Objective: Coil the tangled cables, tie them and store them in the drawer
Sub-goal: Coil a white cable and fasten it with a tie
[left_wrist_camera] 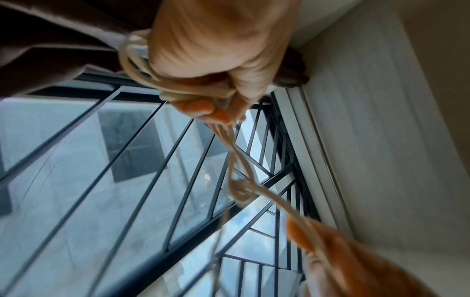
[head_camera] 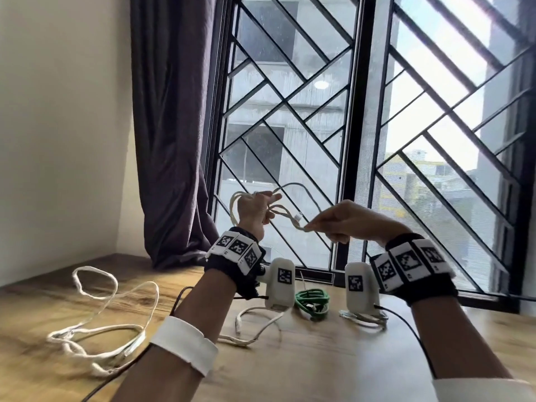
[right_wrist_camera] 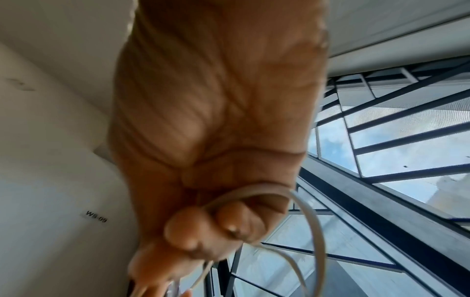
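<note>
Left hand grips coiled cream cable; right hand pinches its end. Wall label "W8-09".

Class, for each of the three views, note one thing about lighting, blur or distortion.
Head view: bright window backlights the hands, and its bars bow from the wide lens. Left wrist view: the right hand in the lower corner is smeared, the cream cable soft. Right wrist view: the right hand's fingers are blurred close up.
</note>
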Demonstrator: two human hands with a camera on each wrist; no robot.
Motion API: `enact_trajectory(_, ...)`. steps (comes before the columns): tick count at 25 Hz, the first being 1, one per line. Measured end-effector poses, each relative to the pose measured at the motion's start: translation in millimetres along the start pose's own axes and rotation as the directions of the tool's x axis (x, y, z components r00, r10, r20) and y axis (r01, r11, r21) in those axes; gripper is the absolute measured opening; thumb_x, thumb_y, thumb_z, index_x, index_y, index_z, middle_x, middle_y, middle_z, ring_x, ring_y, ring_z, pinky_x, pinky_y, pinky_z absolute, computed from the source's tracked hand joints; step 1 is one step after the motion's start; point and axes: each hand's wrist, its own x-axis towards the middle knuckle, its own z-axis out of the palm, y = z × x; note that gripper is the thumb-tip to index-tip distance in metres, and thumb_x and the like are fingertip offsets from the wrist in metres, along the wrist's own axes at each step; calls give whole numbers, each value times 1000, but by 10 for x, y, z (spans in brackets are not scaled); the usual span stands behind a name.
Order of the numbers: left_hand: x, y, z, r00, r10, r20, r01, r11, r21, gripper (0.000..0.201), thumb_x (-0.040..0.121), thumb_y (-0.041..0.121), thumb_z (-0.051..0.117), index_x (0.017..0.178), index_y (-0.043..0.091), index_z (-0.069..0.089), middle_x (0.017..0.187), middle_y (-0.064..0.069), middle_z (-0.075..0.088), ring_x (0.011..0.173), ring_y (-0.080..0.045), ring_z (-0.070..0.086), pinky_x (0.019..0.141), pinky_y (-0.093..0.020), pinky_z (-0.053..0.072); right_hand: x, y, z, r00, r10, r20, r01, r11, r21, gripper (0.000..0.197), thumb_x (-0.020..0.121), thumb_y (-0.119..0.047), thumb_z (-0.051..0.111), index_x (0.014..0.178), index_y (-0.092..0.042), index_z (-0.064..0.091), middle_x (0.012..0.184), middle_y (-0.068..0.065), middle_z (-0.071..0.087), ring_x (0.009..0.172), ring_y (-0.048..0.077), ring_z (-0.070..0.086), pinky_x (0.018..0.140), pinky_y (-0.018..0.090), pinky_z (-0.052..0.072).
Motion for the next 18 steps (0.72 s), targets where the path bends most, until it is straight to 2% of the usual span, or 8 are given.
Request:
enact_trajectory(2, 26, 34, 0, 977, 195, 84, -212, 919, 332, 16, 81, -1, 62, 71, 11, 62, 81, -5, 69, 36, -2, 46, 37, -16, 32, -18, 103, -63, 997, 4, -72, -2, 1000, 29, 19, 91, -3, 53, 98, -9, 70, 48, -6, 58, 43, 0, 46, 48, 13, 37)
enact_trajectory(3, 18, 59, 15, 948, 262, 182, -319, 799, 510, 11, 82, 2, 63, 75, 10, 66, 81, -4, 70, 42, -2, 49, 43, -18, 36, -13, 158, -89, 991, 22, -129, -20, 1000, 14, 20, 91, 0, 52, 99, -3, 69, 51, -6, 60, 43, 0, 48, 49, 13, 39)
enact_trajectory(5, -16, 107, 39, 895, 264, 359, -444, 596, 669, 8, 85, 11, 62, 81, 8, 69, 74, -2, 68, 45, -2, 47, 53, -21, 40, 26, 244, -121, 973, 45, -224, -60, 996, -59, 20, 91, 2, 50, 99, 3, 68, 56, -5, 58, 42, -1, 47, 48, 12, 38)
enact_trajectory(6, -36, 121, 33, 878, 210, 430, -467, 569, 677, 15, 88, 17, 61, 79, 7, 68, 70, -1, 67, 42, -2, 46, 52, -21, 39, 40, 273, -135, 965, 47, -258, -69, 994, -80, 21, 92, 2, 49, 96, 1, 70, 57, -5, 56, 42, -1, 46, 49, 13, 36)
enact_trajectory(8, -44, 106, -8, 824, 58, 564, -494, 560, 665, 22, 90, 27, 61, 74, 13, 65, 63, 1, 63, 42, -2, 47, 47, -20, 38, 33, 304, -166, 945, 28, -326, -64, 993, -102, 27, 92, 0, 48, 83, -13, 71, 53, -10, 53, 45, 1, 44, 51, 17, 35)
enact_trajectory(11, -55, 96, -70, 749, -20, 662, -541, 558, 629, 11, 85, 17, 68, 74, 16, 67, 64, 1, 63, 62, -15, 54, 55, -25, 40, 18, 307, -196, 917, -2, -400, -48, 992, -116, 35, 93, 0, 46, 75, -24, 66, 56, -9, 52, 51, 7, 43, 53, 20, 34)
enact_trajectory(15, -148, 96, 9, 794, -39, 606, -455, 623, 636, 18, 89, 15, 63, 72, 12, 69, 57, 1, 53, 51, -10, 43, 46, -20, 31, 40, 271, -129, 878, -58, -475, -10, 990, -141, 35, 93, -4, 47, 74, -28, 63, 55, -10, 51, 48, 1, 48, 55, 19, 37)
enact_trajectory(18, -209, 61, 97, 833, -68, 550, -391, 631, 670, 26, 91, 17, 59, 67, 12, 66, 55, -1, 45, 48, -13, 37, 43, -23, 26, 72, 163, -41, 899, -67, -432, -26, 978, -207, 27, 93, -10, 51, 79, -26, 67, 61, -11, 56, 51, -2, 50, 54, 15, 38)
